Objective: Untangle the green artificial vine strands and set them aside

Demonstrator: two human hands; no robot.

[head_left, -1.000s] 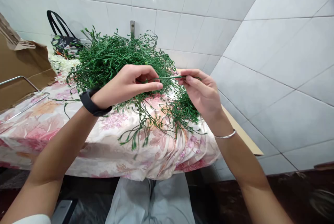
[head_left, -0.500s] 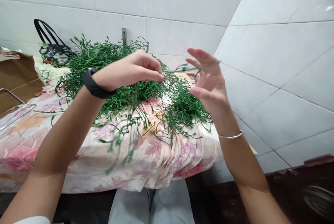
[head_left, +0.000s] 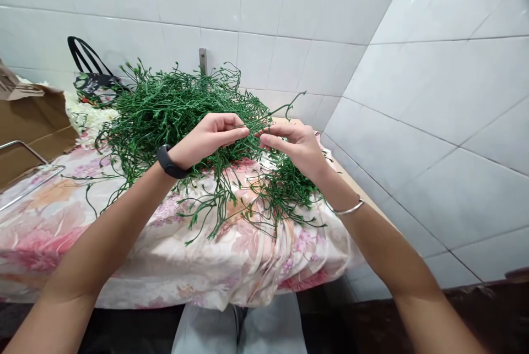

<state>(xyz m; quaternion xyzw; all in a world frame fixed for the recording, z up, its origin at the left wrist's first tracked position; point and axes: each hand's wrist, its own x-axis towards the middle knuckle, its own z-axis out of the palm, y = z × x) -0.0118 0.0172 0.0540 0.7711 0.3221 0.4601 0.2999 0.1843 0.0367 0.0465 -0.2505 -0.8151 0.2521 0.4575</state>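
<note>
My left hand (head_left: 212,136), with a black band at the wrist, pinches several thin green artificial flower stems (head_left: 219,200) with small bud-like tips. Some of these stems hang down below the hand, and one stem (head_left: 285,107) points up to the right from its fingertips. Close to those fingertips, my right hand (head_left: 295,145) has its thumb and fingers drawn together; what lies between them is too small to make out. Behind the left hand rises a large tangled pile of green stems (head_left: 177,101). A smaller pile (head_left: 289,183) lies under the right hand.
A floral cloth (head_left: 173,266) covers the table. At the left are a cardboard box (head_left: 33,128), a metal wire frame (head_left: 37,183), white artificial flowers (head_left: 95,123) and a dark floral bag (head_left: 97,84). Light ribbon-like strips (head_left: 264,266) hang at the front. Tiled walls (head_left: 433,101) stand behind and right.
My right hand was spread open, apart from the left; it has come in and down to the left hand's fingertips and closed. My left hand has lowered slightly, still holding the stems.
</note>
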